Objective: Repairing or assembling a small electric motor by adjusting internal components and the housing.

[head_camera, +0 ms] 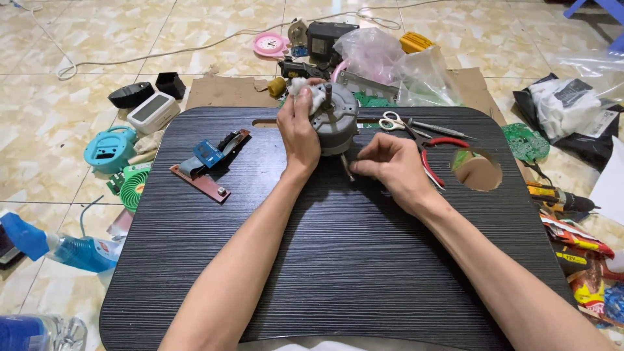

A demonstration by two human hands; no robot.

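1. Left hand [298, 123] is up at the far edge of the dark ribbed worktop [338, 260], its grip closed around a wad of white cloth [305, 90] and pressed against the top of the grey motor [335, 120].
2. The grey motor stands near the middle of the worktop's far edge, its shaft poking up past the cloth.
3. Right hand [390, 166] sits just on the near right side of the motor, its grip pinched together on a thin metal rod [348, 170] that slants down from the motor's underside; fingertips [359, 168] meet on it.
4. Beyond the right hand, toward the far right corner, lie white-handled scissors [392, 121], a slim screwdriver [442, 130] and red-handled pliers [434, 159], the pliers partly hidden by the hand.
5. A round cut-out hole [478, 171] opens in the worktop near its right edge.
6. Toward the far left corner, a brown circuit strip [201, 182] lies with a small blue board [208, 153] resting on it, well apart from both hands.
7. Off the worktop's left edge, on the tiled floor [39, 117]: a teal gadget [107, 149], a green fan grille [133, 188] and a blue spray bottle [65, 250].
8. Past the far edge, a pink clock [270, 44] and clear plastic bags [403, 65] sit on the floor.
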